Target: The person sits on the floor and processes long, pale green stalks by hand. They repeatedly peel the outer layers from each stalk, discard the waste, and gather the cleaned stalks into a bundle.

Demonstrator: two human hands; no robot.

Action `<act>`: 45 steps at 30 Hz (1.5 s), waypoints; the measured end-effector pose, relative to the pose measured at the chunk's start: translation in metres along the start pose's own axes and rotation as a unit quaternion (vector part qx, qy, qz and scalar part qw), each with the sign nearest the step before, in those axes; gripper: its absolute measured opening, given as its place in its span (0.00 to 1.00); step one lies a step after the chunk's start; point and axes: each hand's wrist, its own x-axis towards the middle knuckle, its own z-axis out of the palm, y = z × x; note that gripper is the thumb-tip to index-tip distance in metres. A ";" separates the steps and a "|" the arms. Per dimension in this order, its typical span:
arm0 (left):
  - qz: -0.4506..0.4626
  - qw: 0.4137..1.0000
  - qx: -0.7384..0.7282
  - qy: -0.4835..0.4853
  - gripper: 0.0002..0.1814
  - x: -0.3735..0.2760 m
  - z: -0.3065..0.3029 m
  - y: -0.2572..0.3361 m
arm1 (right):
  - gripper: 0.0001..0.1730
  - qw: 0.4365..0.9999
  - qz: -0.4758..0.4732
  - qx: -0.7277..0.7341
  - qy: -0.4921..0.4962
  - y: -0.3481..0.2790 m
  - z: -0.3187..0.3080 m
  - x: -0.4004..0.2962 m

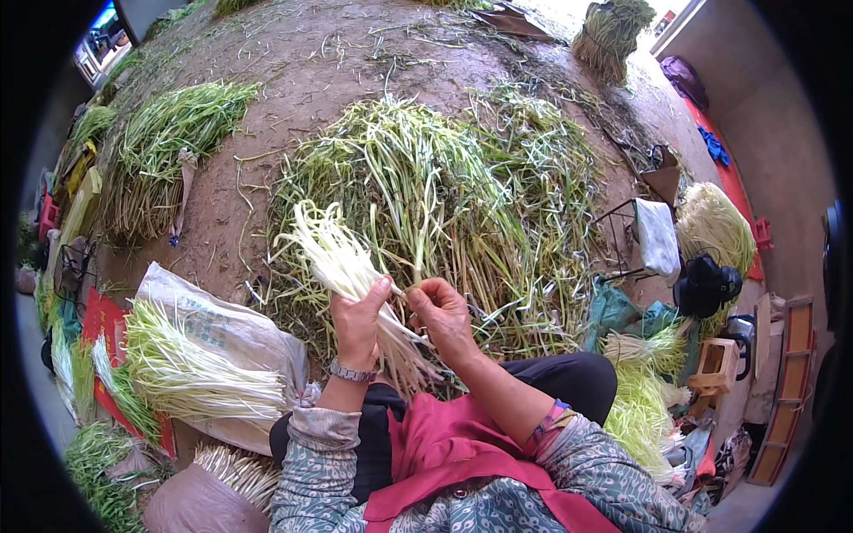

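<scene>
A bundle of pale white-yellow leafy stalks [336, 256] is gripped in my left hand [358, 326], its curled tips pointing up and left and its stem ends hanging toward my lap. Close to the right of it, my right hand [443, 320] pinches a single greenish stalk [421, 250] between thumb and fingers, near the bundle's stems. Both hands are above the near edge of a large heap of green and yellowed stalks [460, 193] on the floor. The kind of plant is not certain.
Trimmed pale stalks [200, 373] lie on a white woven sack [226, 326] at the left. A green bundle [166, 160] stands beyond it. At the right are yellow-green bundles [636, 406], a wire-framed stool [656, 236], a brick [714, 365] and another pale bundle [713, 223].
</scene>
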 end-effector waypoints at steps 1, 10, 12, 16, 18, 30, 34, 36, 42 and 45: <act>-0.002 1.000 -0.013 0.022 0.17 0.002 -0.001 0.000 | 0.07 0.999 -0.031 -0.002 -0.009 0.002 -0.004 0.001; 0.010 0.988 -0.105 0.112 0.15 0.019 -0.023 0.023 | 0.13 0.735 0.157 -0.646 -0.130 -0.069 -0.172 0.039; -0.004 0.988 -0.108 0.107 0.15 0.018 -0.018 0.025 | 0.13 0.555 0.199 -0.801 -0.104 -0.078 -0.230 0.045; -0.029 0.992 -0.106 0.062 0.14 0.015 -0.007 0.032 | 0.17 0.455 0.202 -0.865 -0.060 -0.062 -0.229 0.052; -0.034 0.993 -0.103 0.045 0.13 0.013 -0.009 0.032 | 0.18 0.672 0.005 -0.733 -0.106 -0.058 -0.153 0.045; -0.095 0.994 -0.049 -0.031 0.15 0.016 -0.017 0.032 | 0.10 0.946 0.131 -0.070 -0.288 -0.014 -0.014 0.041; -0.088 0.995 -0.003 -0.046 0.13 0.013 -0.013 0.018 | 0.10 0.960 0.133 -0.045 -0.242 -0.019 -0.006 0.036; -0.079 0.995 -0.014 -0.053 0.13 0.012 -0.012 0.019 | 0.11 0.960 0.143 -0.044 -0.236 -0.027 0.000 0.033; -0.097 0.992 -0.008 -0.076 0.15 0.010 -0.008 0.028 | 0.11 0.946 0.198 0.065 -0.248 -0.029 -0.006 0.029; -0.096 0.992 0.001 -0.077 0.15 0.008 -0.007 0.029 | 0.10 0.947 0.230 0.062 -0.214 -0.032 -0.007 0.027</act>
